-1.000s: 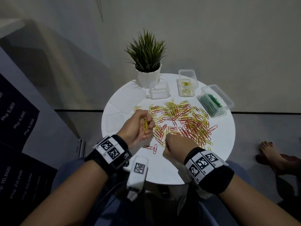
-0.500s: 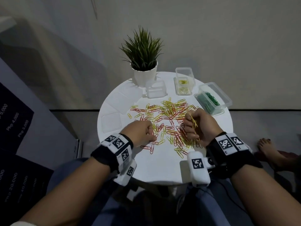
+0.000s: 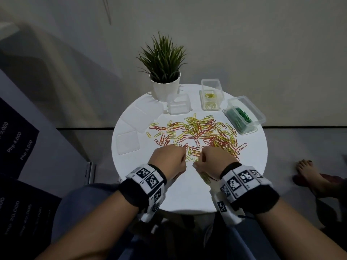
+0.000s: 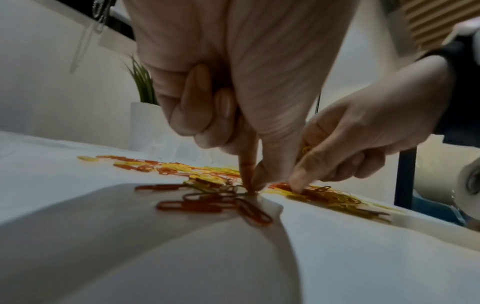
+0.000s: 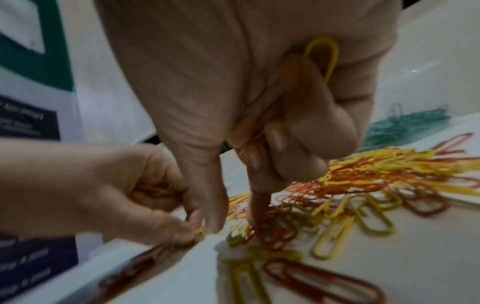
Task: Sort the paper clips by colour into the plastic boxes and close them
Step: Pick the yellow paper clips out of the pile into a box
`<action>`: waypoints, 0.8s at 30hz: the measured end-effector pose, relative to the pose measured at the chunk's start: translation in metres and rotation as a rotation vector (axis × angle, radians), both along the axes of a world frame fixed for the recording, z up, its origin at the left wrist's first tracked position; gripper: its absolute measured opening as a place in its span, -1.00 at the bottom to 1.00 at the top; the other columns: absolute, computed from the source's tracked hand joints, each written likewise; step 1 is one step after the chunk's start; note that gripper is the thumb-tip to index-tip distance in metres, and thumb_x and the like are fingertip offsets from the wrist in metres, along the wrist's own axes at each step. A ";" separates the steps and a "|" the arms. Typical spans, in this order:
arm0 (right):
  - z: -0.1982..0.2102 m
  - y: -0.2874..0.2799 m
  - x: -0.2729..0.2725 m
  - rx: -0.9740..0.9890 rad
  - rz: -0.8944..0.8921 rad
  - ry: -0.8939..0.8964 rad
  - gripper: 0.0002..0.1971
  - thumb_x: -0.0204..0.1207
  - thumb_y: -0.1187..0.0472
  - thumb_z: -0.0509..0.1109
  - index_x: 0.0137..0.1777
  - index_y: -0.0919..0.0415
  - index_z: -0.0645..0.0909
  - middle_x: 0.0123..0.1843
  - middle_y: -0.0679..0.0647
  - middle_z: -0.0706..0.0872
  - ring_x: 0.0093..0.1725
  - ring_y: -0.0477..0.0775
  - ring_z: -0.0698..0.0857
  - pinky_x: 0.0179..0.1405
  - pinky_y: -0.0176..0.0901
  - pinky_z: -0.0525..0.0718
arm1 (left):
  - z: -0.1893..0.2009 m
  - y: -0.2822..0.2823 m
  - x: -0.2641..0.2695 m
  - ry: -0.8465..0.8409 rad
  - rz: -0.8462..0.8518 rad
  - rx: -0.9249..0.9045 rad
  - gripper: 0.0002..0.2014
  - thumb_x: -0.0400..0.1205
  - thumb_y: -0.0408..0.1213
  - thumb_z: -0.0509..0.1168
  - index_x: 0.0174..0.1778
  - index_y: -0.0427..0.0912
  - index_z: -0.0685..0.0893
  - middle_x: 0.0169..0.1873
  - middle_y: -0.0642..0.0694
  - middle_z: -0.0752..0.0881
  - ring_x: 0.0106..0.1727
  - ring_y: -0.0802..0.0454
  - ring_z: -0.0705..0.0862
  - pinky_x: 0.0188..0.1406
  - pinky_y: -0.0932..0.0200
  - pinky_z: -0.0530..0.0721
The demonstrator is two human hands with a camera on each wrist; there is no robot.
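Working the near edge of the round white table (image 3: pixel 187 194), both your hands sit side by side at the front of the scattered red and yellow paper clips (image 3: pixel 202 132). Your left hand (image 3: pixel 169 159) has thumb and forefinger tips pressed together down on the tabletop among the clips, the other fingers (image 4: pixel 192 107) curled into the palm; the right wrist view shows yellow clips bunched inside that curl. Your right hand (image 3: pixel 216 160) likewise points thumb and forefinger down into the pile, with a yellow clip (image 5: pixel 324 53) tucked under the curled remaining fingers. Whether either pinch has actually caught a clip is hard to say — blur hides the tips.

Far edge, centre: an empty clear box (image 3: pixel 178 106), just in front of the potted plant (image 3: pixel 165 72). To its right, a clear box with a few yellow clips (image 3: pixel 211 98). Far right edge: a clear box of green clips (image 3: pixel 242 115), open. Left edge: clear lids (image 3: pixel 128 145) lying flat. A bare foot (image 3: pixel 309 173) rests on the floor to the right of the table.
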State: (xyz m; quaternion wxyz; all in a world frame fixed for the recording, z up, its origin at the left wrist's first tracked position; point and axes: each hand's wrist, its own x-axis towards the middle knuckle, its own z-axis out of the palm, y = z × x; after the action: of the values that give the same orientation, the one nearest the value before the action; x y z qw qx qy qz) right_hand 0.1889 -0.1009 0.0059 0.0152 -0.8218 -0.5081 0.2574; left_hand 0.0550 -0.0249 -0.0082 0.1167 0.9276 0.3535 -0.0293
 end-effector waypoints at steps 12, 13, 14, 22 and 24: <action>0.013 0.016 -0.027 -0.163 0.166 -0.233 -0.77 0.60 0.24 0.25 0.21 0.26 0.54 0.09 0.10 0.71 0.07 0.16 0.70 -0.13 -0.10 0.53 | 0.019 0.025 -0.012 -1.006 0.702 -1.465 -0.79 0.54 -0.34 -0.08 -0.43 -0.07 0.23 -0.53 0.01 0.24 -0.61 0.13 0.13 -0.73 0.34 0.01; 0.010 0.017 -0.026 -0.157 0.142 -0.212 -0.78 0.59 0.23 0.24 0.20 0.27 0.53 0.03 0.10 0.69 0.01 0.17 0.69 -0.14 -0.10 0.53 | 0.020 0.025 -0.011 -1.011 0.697 -1.489 -0.79 0.54 -0.33 -0.09 -0.43 -0.07 0.21 -0.53 0.01 0.21 -0.60 0.14 0.11 -0.74 0.33 0.00; 0.005 0.018 -0.023 -0.138 0.108 -0.175 -0.78 0.60 0.21 0.22 0.18 0.27 0.51 -0.03 0.11 0.66 -0.03 0.18 0.67 -0.14 -0.10 0.54 | 0.019 0.026 -0.011 -1.014 0.693 -1.503 -0.79 0.53 -0.33 -0.10 -0.44 -0.07 0.20 -0.54 0.02 0.19 -0.61 0.14 0.10 -0.75 0.34 0.00; 0.015 0.008 0.024 0.310 -0.517 1.322 -0.74 0.53 0.14 0.04 -0.40 0.10 0.30 -0.52 0.01 0.30 -0.60 -0.02 0.19 -0.68 -0.37 0.07 | 0.014 0.025 -0.006 -0.895 0.603 -1.370 -0.63 0.75 -0.02 0.11 -0.36 -0.08 0.33 -0.56 0.03 0.26 -0.66 0.20 0.16 -0.80 0.40 0.13; 0.014 0.006 0.026 0.345 -0.557 1.454 -0.68 0.61 0.08 0.07 -0.38 0.13 0.33 -0.51 0.04 0.30 -0.65 -0.07 0.18 -0.74 -0.48 0.05 | 0.015 0.023 -0.005 -0.898 0.576 -1.369 -0.72 0.78 -0.13 0.09 -0.21 -0.17 0.48 -0.57 0.04 0.41 -0.66 0.22 0.23 -0.77 0.42 0.18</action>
State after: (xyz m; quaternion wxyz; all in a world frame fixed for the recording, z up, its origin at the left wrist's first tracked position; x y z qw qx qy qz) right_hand 0.2148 -0.0946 0.0198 0.5339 -0.5306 -0.1793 0.6335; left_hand 0.0504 -0.0015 0.0068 0.7807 0.4513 0.3999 0.1639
